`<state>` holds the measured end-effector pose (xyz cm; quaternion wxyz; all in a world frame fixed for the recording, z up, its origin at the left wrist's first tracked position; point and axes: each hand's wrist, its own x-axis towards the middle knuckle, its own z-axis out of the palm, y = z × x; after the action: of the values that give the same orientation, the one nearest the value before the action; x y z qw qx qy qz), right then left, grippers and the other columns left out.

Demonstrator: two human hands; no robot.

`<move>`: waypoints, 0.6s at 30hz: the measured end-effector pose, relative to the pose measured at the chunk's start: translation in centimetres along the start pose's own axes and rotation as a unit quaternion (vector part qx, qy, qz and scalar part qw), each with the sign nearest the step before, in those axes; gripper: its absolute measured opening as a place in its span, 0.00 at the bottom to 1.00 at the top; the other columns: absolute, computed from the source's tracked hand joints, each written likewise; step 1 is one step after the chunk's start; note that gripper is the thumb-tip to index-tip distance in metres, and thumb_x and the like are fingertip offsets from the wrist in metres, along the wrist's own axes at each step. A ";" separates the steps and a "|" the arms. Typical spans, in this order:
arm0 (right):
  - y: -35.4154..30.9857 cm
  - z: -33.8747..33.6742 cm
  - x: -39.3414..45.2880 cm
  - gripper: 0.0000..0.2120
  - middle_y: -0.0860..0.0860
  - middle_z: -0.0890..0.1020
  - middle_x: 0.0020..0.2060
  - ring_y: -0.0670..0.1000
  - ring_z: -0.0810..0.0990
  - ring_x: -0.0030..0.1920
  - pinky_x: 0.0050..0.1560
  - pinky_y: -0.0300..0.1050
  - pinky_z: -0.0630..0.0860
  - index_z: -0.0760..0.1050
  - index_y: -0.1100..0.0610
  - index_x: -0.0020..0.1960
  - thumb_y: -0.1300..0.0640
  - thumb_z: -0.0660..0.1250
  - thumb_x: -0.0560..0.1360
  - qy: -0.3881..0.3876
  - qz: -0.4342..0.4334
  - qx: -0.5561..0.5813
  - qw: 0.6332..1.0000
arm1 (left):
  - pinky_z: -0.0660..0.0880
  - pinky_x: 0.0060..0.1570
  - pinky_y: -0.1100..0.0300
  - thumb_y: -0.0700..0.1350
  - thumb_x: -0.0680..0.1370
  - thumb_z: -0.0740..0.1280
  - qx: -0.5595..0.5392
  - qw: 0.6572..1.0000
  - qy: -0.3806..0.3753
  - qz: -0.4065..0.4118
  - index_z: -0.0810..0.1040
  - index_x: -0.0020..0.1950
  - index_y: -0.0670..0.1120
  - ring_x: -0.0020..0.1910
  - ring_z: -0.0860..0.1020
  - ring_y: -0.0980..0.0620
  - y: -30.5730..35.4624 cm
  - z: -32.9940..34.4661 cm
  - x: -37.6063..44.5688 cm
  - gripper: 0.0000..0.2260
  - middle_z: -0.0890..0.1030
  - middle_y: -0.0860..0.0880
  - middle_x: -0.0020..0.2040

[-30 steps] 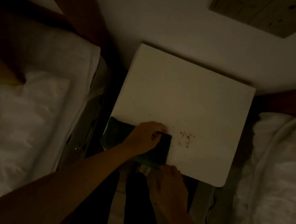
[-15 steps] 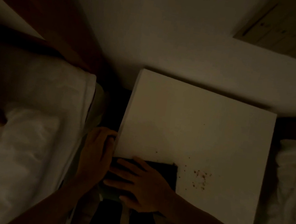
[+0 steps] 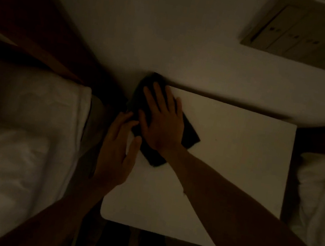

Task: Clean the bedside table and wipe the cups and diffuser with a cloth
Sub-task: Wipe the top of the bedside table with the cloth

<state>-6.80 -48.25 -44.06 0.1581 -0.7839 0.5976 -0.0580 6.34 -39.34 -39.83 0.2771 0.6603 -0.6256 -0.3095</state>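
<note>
Head view: dark cloth [image 3: 189,136] lying diagonally across worktop [image 3: 227,154] far-left corner, pressed under right hand [image 3: 162,123], fingers [image 3: 157,94] spread; left hand [image 3: 116,158] relaxed alongside.

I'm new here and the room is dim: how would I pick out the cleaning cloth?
Find the white bedside table between the two beds. At its far left corner, by the wall, the right hand presses flat on the cloth. It is the only dark patch on the pale tabletop.

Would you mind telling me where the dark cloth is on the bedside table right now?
In the head view, the dark cloth lies at the far left corner of the bedside table, by the wall, flat under the right hand, with the left hand beside it.
</note>
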 end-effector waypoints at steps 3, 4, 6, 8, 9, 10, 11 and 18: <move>2.4 -0.7 0.6 0.28 0.47 0.55 0.81 0.54 0.46 0.81 0.79 0.58 0.46 0.53 0.48 0.81 0.40 0.47 0.83 0.017 0.072 -0.004 0.997 | 0.57 0.77 0.49 0.54 0.83 0.53 0.042 0.995 -0.070 0.053 0.66 0.76 0.41 0.80 0.55 0.47 0.6 2.1 1.7 0.25 0.63 0.45 0.78; 2.9 -0.8 0.2 0.28 0.47 0.56 0.80 0.54 0.47 0.81 0.79 0.58 0.45 0.53 0.48 0.81 0.41 0.47 0.83 0.026 0.088 -0.002 0.996 | 0.55 0.77 0.48 0.54 0.83 0.53 0.061 0.993 -0.085 0.063 0.64 0.77 0.42 0.80 0.54 0.48 0.6 2.7 2.2 0.25 0.62 0.46 0.79; 3.6 -0.9 -0.9 0.29 0.49 0.56 0.80 0.55 0.48 0.81 0.79 0.56 0.44 0.54 0.50 0.81 0.41 0.47 0.83 0.047 0.137 0.006 0.989 | 0.49 0.79 0.46 0.55 0.84 0.49 0.119 0.983 -0.113 0.078 0.60 0.79 0.45 0.81 0.50 0.49 0.4 3.6 2.4 0.26 0.58 0.49 0.81; 4.5 -0.9 -2.7 0.30 0.51 0.54 0.81 0.55 0.49 0.81 0.79 0.56 0.44 0.53 0.52 0.81 0.40 0.47 0.83 0.065 0.201 0.005 0.978 | 0.45 0.79 0.47 0.56 0.84 0.45 0.166 0.972 -0.140 0.092 0.54 0.81 0.47 0.81 0.46 0.51 0.0 4.3 2.0 0.27 0.52 0.50 0.82; 5.0 -0.9 -4.2 0.31 0.52 0.53 0.81 0.55 0.48 0.81 0.79 0.56 0.44 0.52 0.52 0.81 0.40 0.47 0.82 0.069 0.237 0.004 0.969 | 0.44 0.79 0.48 0.56 0.84 0.43 0.179 0.967 -0.151 0.098 0.51 0.82 0.46 0.81 0.45 0.51 -0.1 4.6 1.5 0.28 0.50 0.50 0.82; 5.3 -0.9 -5.5 0.31 0.52 0.52 0.81 0.55 0.48 0.81 0.79 0.57 0.45 0.50 0.52 0.82 0.40 0.46 0.82 0.072 0.269 0.004 0.960 | 0.43 0.79 0.48 0.56 0.84 0.43 0.190 0.965 -0.152 0.099 0.50 0.82 0.46 0.81 0.44 0.51 -0.2 4.7 1.2 0.28 0.49 0.49 0.82; 5.6 -0.9 -6.7 0.31 0.53 0.51 0.81 0.56 0.47 0.81 0.79 0.58 0.46 0.49 0.52 0.82 0.40 0.46 0.83 0.075 0.298 0.003 0.952 | 0.43 0.79 0.49 0.56 0.84 0.43 0.198 0.964 -0.148 0.099 0.49 0.82 0.46 0.81 0.44 0.51 -0.4 4.7 1.1 0.28 0.49 0.49 0.82; 3.6 0.3 -19.6 0.32 0.53 0.47 0.82 0.55 0.44 0.81 0.79 0.59 0.48 0.46 0.51 0.82 0.39 0.46 0.82 0.054 0.382 -0.006 0.922 | 0.45 0.79 0.49 0.57 0.83 0.44 0.224 0.958 -0.139 0.115 0.52 0.81 0.43 0.81 0.48 0.48 -0.3 4.9 0.4 0.29 0.52 0.46 0.82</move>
<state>-15.50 -30.33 -43.54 0.1309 -0.4926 0.8598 -0.0314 2.87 -39.58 -43.32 0.0663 0.5799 -0.7826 -0.2165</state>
